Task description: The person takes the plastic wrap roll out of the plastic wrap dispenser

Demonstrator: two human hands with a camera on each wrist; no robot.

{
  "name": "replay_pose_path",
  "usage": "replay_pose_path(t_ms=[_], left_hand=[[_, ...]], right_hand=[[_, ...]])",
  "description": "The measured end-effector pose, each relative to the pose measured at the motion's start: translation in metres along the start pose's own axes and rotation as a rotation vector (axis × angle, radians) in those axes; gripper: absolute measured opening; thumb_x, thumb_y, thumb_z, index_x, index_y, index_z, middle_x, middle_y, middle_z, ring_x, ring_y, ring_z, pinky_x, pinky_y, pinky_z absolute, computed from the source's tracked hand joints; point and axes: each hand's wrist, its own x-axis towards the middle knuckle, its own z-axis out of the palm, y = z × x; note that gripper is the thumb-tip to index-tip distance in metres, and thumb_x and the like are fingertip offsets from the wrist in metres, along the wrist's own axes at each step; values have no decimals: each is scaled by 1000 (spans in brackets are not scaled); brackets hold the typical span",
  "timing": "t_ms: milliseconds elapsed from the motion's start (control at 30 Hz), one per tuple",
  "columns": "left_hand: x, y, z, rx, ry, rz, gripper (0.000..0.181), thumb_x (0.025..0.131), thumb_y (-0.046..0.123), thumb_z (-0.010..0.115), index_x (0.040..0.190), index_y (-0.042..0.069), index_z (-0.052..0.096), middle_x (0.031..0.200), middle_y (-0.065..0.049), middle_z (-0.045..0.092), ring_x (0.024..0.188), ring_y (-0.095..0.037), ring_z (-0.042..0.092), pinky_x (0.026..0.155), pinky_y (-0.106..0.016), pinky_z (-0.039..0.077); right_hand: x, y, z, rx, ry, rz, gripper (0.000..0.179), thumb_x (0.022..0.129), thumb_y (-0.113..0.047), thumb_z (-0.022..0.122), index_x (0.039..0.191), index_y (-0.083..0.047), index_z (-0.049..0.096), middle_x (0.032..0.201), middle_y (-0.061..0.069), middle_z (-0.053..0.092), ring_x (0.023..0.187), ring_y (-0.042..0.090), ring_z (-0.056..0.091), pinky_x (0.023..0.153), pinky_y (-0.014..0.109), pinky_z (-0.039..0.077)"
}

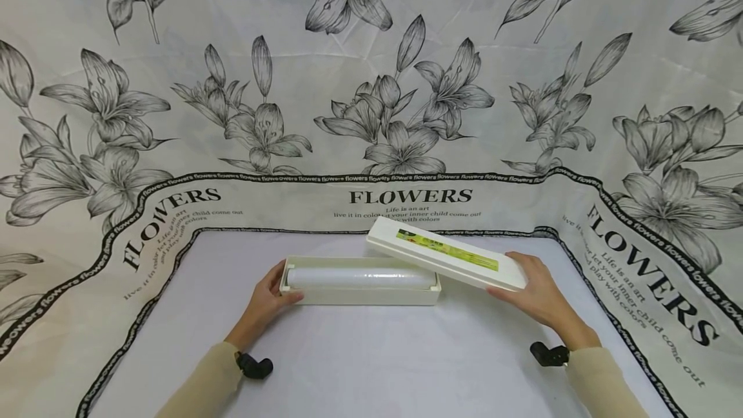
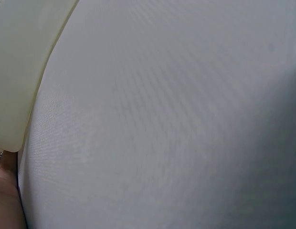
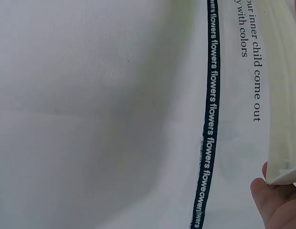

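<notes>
A long cream box (image 1: 360,297) sits on the white cloth in the head view, its top uncovered. Inside it lies a shiny white roll of plastic film (image 1: 360,277). My left hand (image 1: 271,293) grips the box's left end, thumb on the front and fingers behind. My right hand (image 1: 535,292) holds the right end of the long lid (image 1: 444,253), which bears a green and yellow label. The lid is tilted, its left end higher, over the box's right part. The right wrist view catches the lid's underside (image 3: 284,95); the left wrist view shows the box side (image 2: 24,71).
A white tablecloth (image 1: 371,360) with a black lettered border (image 3: 211,105) covers the surface. Behind rises a floral-printed cloth (image 1: 371,82). A black device (image 1: 254,365) is worn on the left wrist and another black device (image 1: 549,354) on the right.
</notes>
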Motion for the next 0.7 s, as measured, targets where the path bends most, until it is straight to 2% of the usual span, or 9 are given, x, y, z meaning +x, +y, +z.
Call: replay_pose_path(t_ms=[367,567,700], left_hand=[[1,-3,1,-11,-6,3,98,82,6,85,162,8,29,164,-17,36,150,-34,39,96,-7,44],[1,-3,0,-6,-14,8,98,83,8,86,162,9,29,163,-17,37,149,-34,40,96,-9,46],[1,-3,-1,2,-17,9,97,83,8,85,162,9,29,163,-17,38,148,-34,41,96,-9,46]], right_hand=[[-13,18,-11,-11,50,26,95,81,-48,85,148,4,43,140,30,48,122,43,45,91,57,35],[-19,28,-16,1,93,20,92,80,-43,87,145,7,45,137,31,51,120,44,45,93,58,33],[-23,35,-17,5,117,7,88,79,-39,89,142,7,49,132,30,55,115,39,47,92,53,33]])
